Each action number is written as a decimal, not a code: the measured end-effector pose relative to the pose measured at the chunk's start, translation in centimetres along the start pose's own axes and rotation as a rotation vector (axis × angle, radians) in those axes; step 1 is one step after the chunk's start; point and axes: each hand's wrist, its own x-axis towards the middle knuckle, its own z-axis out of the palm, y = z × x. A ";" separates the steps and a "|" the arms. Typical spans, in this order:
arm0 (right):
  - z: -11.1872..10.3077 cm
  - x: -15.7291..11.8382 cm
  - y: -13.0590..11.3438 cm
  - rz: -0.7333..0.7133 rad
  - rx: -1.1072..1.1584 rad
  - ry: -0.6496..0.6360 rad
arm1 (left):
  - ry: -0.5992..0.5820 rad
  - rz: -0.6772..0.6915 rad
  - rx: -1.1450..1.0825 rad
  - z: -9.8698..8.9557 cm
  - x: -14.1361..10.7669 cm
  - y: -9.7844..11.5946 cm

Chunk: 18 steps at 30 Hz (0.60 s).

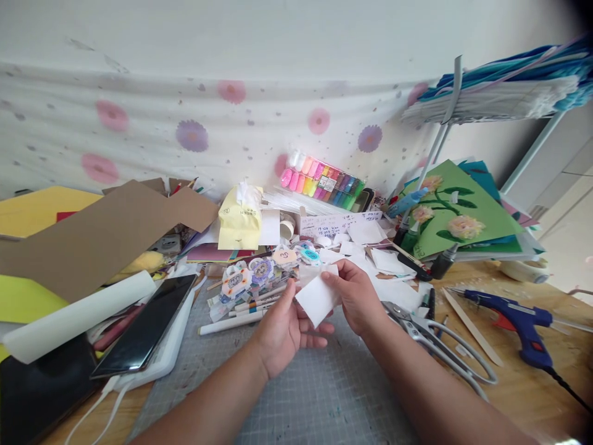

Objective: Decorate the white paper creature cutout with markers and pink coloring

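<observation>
A small white piece of paper [317, 300] is pinched between the thumb and fingers of my right hand [359, 295]. It hangs tilted over the grey cutting mat [319, 395], one corner pointing down. Just left of it, my left hand [290, 327] has its palm turned up and its fingers spread behind and below the paper's lower edge. Whether those fingers touch the paper I cannot tell. Beyond my hands lie decorated paper cut-outs [260, 271], several marker pens [231, 322] and loose white paper pieces [391, 261].
Large scissors [426, 337] and a blue hot glue gun [514, 318] lie at the right, with a wooden stick [472, 327] between them. A phone [148, 324] rests on a white device at the left, near brown cardboard [115, 228]. Coloured clay packs [324, 179] stand at the back.
</observation>
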 end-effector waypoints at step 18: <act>-5.3 3.1 -3.1 -0.409 -0.483 0.676 | 0.124 0.087 0.318 -0.3 0.1 -0.8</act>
